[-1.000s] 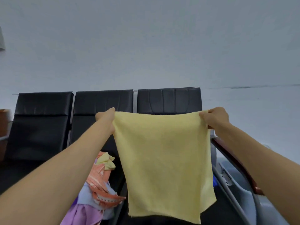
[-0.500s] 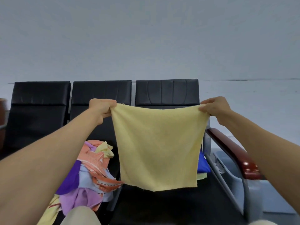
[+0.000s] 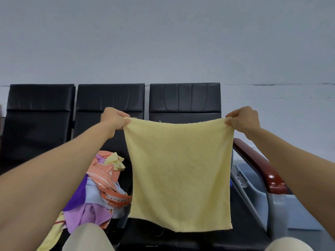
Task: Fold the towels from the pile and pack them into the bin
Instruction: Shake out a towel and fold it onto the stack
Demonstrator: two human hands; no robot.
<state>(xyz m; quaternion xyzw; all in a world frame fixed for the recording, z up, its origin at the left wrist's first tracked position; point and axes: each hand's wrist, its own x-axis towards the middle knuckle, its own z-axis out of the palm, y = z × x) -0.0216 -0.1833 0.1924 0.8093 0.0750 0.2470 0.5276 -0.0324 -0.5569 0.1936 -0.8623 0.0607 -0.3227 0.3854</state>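
Note:
A pale yellow towel [image 3: 180, 171] hangs spread out flat in front of me above the right black seat. My left hand [image 3: 114, 119] pinches its top left corner and my right hand [image 3: 243, 117] pinches its top right corner. A pile of towels [image 3: 101, 187] in orange, purple, lilac, light blue and yellow lies on the middle seat at lower left. A grey-blue bin [image 3: 253, 180] stands on the floor to the right of the seats, partly hidden by the armrest and my right arm.
A row of three black seats [image 3: 110, 100] stands against a pale wall. A dark red armrest [image 3: 261, 165] on a metal frame runs between the right seat and the bin. My knees [image 3: 87, 238] show at the bottom edge.
The view has tilted down, so the seat, the pile and the bin show more. The towel stays stretched between both hands, hanging fully in view with its lower edge above the seat.

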